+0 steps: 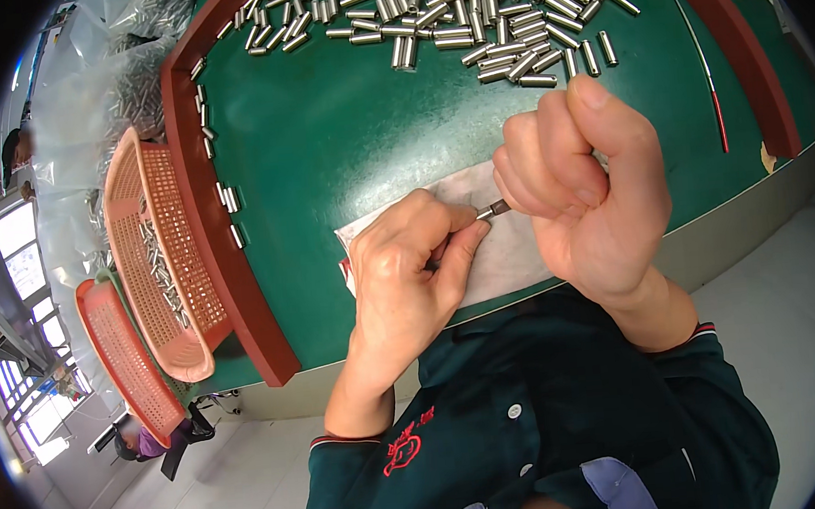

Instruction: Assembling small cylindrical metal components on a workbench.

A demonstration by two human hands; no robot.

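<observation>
My left hand point(413, 259) is closed, thumb and forefinger pinching a small silver metal cylinder point(486, 214) over a pale cloth point(513, 260). Most of the cylinder is hidden by the fingers. My right hand point(593, 182) is curled into a fist, thumb up, around a slim tool whose short dark end point(500, 207) pokes out toward the left. That dark end meets the cylinder; whether it goes inside cannot be made out. The rest of the tool is covered by my right fingers.
Many loose metal cylinders point(453, 37) lie at the far side of the green tabletop point(276, 160). Reddish-brown rails point(239, 296) border it. A red-handled thin rod point(720, 120) lies at right. Left are an orange basket point(201, 280), a red basket point(119, 358) and plastic bags point(62, 119).
</observation>
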